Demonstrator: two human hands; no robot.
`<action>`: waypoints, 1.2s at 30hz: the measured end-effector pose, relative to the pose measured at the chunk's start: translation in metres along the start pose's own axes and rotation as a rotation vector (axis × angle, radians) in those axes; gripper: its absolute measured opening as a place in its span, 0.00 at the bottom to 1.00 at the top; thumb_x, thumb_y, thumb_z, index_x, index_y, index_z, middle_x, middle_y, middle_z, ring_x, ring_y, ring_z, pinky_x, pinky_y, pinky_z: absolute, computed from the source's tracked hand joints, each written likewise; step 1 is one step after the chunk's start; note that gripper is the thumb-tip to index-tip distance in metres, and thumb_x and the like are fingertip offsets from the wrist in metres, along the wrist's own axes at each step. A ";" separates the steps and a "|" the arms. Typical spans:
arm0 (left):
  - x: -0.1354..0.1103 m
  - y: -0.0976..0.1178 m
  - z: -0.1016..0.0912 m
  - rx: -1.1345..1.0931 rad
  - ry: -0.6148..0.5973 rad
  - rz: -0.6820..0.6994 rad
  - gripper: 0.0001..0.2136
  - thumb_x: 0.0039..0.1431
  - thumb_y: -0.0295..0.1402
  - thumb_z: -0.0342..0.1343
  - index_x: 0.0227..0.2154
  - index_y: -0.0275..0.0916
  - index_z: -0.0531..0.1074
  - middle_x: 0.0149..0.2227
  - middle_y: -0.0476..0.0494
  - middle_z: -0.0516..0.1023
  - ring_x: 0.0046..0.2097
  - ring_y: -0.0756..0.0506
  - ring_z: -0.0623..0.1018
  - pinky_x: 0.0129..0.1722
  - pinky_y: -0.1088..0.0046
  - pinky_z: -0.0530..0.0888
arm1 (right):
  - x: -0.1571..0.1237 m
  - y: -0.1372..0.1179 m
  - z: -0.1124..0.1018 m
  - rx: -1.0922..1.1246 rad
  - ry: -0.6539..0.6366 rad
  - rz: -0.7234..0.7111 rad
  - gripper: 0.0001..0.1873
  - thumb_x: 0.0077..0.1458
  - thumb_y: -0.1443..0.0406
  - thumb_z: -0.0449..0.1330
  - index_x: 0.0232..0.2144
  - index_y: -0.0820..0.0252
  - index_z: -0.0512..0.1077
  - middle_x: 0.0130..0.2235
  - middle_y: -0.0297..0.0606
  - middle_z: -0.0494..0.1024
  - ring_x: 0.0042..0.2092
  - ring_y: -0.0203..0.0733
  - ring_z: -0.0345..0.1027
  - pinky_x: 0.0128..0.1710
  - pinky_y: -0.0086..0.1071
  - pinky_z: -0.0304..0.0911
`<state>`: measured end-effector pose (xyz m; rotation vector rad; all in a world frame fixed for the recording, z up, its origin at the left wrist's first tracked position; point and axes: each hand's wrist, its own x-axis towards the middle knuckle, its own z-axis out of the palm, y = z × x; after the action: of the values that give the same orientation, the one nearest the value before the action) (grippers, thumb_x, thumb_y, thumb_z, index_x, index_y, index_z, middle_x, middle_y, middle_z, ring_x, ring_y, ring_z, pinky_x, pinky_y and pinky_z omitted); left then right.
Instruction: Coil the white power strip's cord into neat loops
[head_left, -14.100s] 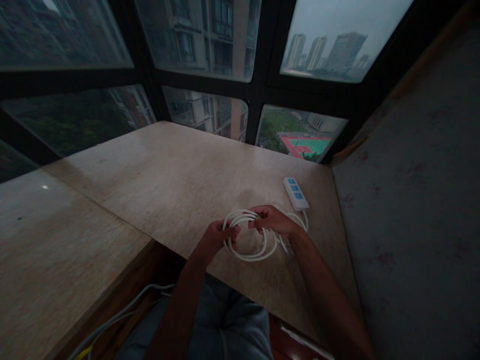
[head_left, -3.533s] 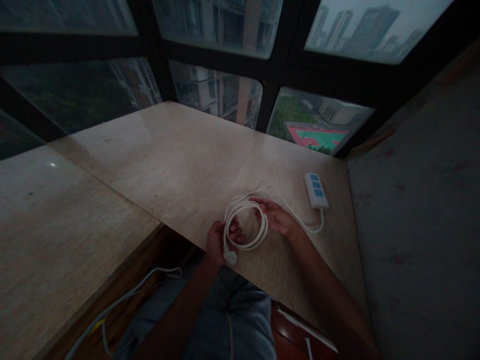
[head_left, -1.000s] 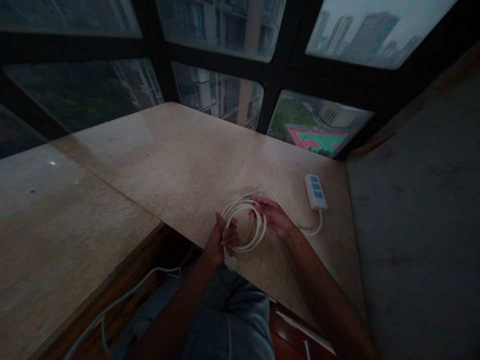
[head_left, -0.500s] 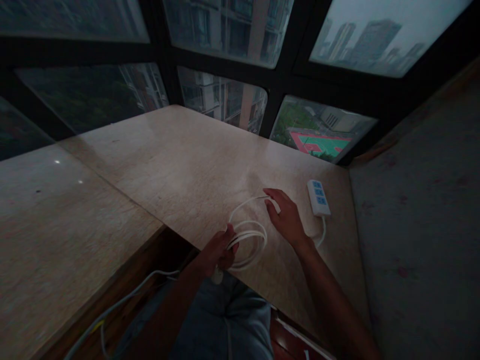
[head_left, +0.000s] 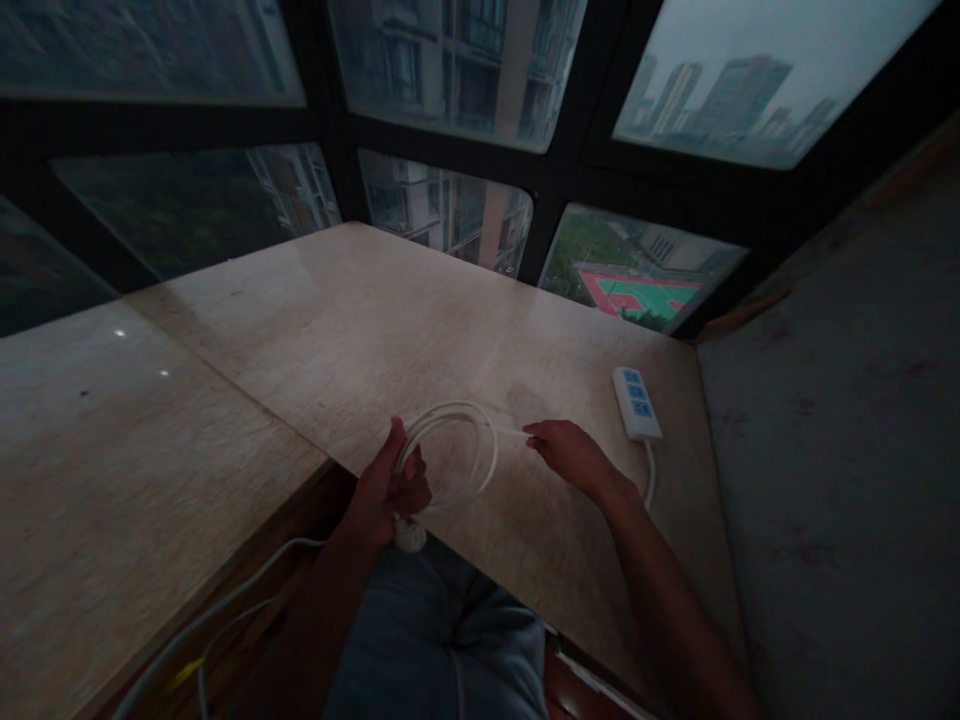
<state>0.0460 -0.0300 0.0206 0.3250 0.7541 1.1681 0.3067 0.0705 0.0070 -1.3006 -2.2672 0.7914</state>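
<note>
My left hand (head_left: 384,492) is closed around a coil of white cable (head_left: 457,450) above the near edge of the beige stone counter (head_left: 315,330). The cable's white plug (head_left: 409,537) hangs just below that hand. My right hand (head_left: 564,456) pinches the loose run of the same cable to the right of the coil. From there the cable passes behind my wrist to a white power strip (head_left: 636,403) with blue sockets, lying flat near the counter's right edge.
Dark-framed windows (head_left: 540,180) wall off the far side of the counter. A grey wall (head_left: 840,420) rises close on the right. A second counter slab (head_left: 112,480) lies to the left. Other cables (head_left: 217,610) hang below the edge by my lap.
My left hand has carried the coil to the left and slightly up. My right hand has slid down the cable toward me, drawing the loose run taut between the hands.
</note>
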 end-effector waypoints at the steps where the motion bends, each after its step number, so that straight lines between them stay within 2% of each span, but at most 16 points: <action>1: 0.001 0.004 -0.004 -0.040 -0.006 0.003 0.29 0.59 0.53 0.49 0.12 0.35 0.65 0.08 0.57 0.48 0.09 0.57 0.47 0.09 0.82 0.52 | -0.001 -0.004 -0.003 0.060 -0.017 0.014 0.07 0.53 0.65 0.59 0.31 0.55 0.78 0.30 0.39 0.81 0.28 0.42 0.74 0.36 0.35 0.66; 4: 0.002 0.011 -0.013 -0.125 -0.026 0.001 0.30 0.63 0.51 0.43 0.12 0.35 0.66 0.08 0.57 0.48 0.09 0.57 0.46 0.09 0.82 0.51 | -0.001 -0.014 -0.011 0.276 -0.031 0.110 0.13 0.57 0.60 0.55 0.27 0.57 0.75 0.25 0.33 0.78 0.14 0.31 0.62 0.19 0.29 0.59; 7: 0.002 0.013 -0.015 -0.172 -0.071 0.001 0.32 0.65 0.50 0.39 0.12 0.35 0.67 0.08 0.57 0.47 0.09 0.57 0.45 0.09 0.82 0.51 | 0.000 -0.020 -0.012 0.528 0.041 0.241 0.14 0.55 0.54 0.56 0.29 0.59 0.72 0.21 0.29 0.73 0.11 0.27 0.51 0.10 0.25 0.44; 10: 0.002 0.011 -0.012 -0.209 -0.139 0.004 0.33 0.65 0.50 0.37 0.12 0.35 0.67 0.08 0.58 0.45 0.10 0.57 0.43 0.09 0.81 0.51 | 0.001 -0.027 -0.010 0.872 0.057 0.312 0.17 0.50 0.51 0.59 0.28 0.58 0.67 0.14 0.23 0.62 0.10 0.26 0.42 0.08 0.23 0.35; 13: 0.003 0.006 -0.007 -0.256 -0.167 0.018 0.33 0.66 0.50 0.37 0.12 0.36 0.68 0.08 0.58 0.42 0.10 0.57 0.40 0.10 0.81 0.48 | 0.001 -0.035 -0.008 1.168 0.000 0.345 0.18 0.49 0.49 0.60 0.26 0.56 0.62 0.13 0.20 0.59 0.10 0.25 0.38 0.09 0.23 0.34; 16: 0.006 0.000 -0.001 -0.313 -0.142 0.054 0.33 0.66 0.49 0.36 0.11 0.36 0.66 0.08 0.58 0.41 0.11 0.57 0.38 0.10 0.80 0.46 | 0.001 -0.042 -0.007 1.349 -0.114 0.357 0.17 0.50 0.51 0.60 0.25 0.55 0.61 0.13 0.20 0.55 0.11 0.26 0.36 0.10 0.24 0.35; 18: 0.010 -0.004 0.003 -0.361 -0.109 0.111 0.33 0.68 0.47 0.35 0.10 0.36 0.65 0.08 0.58 0.42 0.11 0.57 0.38 0.11 0.80 0.45 | 0.000 -0.047 -0.006 1.412 -0.166 0.319 0.14 0.50 0.52 0.58 0.25 0.55 0.63 0.14 0.21 0.54 0.12 0.27 0.37 0.11 0.25 0.38; 20: 0.015 -0.007 0.008 -0.418 -0.083 0.181 0.32 0.68 0.45 0.36 0.11 0.36 0.63 0.08 0.58 0.43 0.10 0.57 0.40 0.11 0.80 0.45 | -0.001 -0.052 -0.002 1.428 -0.143 0.254 0.12 0.51 0.54 0.57 0.28 0.56 0.66 0.16 0.24 0.55 0.15 0.29 0.44 0.14 0.26 0.45; 24: 0.027 -0.014 0.021 -0.508 -0.067 0.305 0.29 0.68 0.44 0.38 0.11 0.37 0.61 0.08 0.58 0.45 0.10 0.57 0.42 0.11 0.80 0.46 | -0.003 -0.059 0.011 1.449 0.021 0.147 0.10 0.53 0.56 0.58 0.33 0.55 0.71 0.24 0.32 0.66 0.25 0.35 0.59 0.27 0.32 0.61; 27: 0.036 -0.021 0.036 -0.537 -0.070 0.371 0.29 0.68 0.44 0.39 0.11 0.38 0.60 0.09 0.58 0.44 0.10 0.56 0.42 0.11 0.79 0.46 | -0.002 -0.059 0.019 1.502 0.139 0.117 0.09 0.52 0.56 0.61 0.33 0.52 0.71 0.35 0.35 0.73 0.36 0.38 0.67 0.40 0.35 0.65; 31: 0.046 -0.035 0.060 -0.584 -0.038 0.426 0.29 0.68 0.44 0.38 0.10 0.38 0.59 0.09 0.58 0.43 0.11 0.56 0.41 0.12 0.78 0.47 | -0.001 -0.058 0.022 1.562 0.209 0.168 0.14 0.52 0.50 0.61 0.37 0.48 0.71 0.48 0.34 0.74 0.50 0.43 0.67 0.45 0.39 0.68; 34: 0.053 -0.045 0.074 -0.569 0.004 0.477 0.29 0.67 0.45 0.40 0.10 0.38 0.58 0.09 0.58 0.43 0.11 0.56 0.42 0.12 0.79 0.49 | -0.003 -0.059 0.020 1.527 0.219 0.147 0.20 0.52 0.45 0.58 0.42 0.45 0.70 0.53 0.35 0.72 0.56 0.48 0.65 0.46 0.44 0.69; 36: 0.057 -0.049 0.079 -0.548 -0.005 0.528 0.29 0.65 0.46 0.43 0.10 0.38 0.58 0.09 0.58 0.43 0.11 0.56 0.43 0.12 0.79 0.49 | -0.004 -0.060 0.019 1.510 0.231 0.120 0.23 0.50 0.44 0.60 0.45 0.45 0.69 0.56 0.36 0.70 0.57 0.49 0.63 0.47 0.45 0.69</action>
<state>0.1450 0.0149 0.0278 0.0620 0.3187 1.8146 0.2585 0.0379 0.0321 -0.6443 -0.8227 1.7201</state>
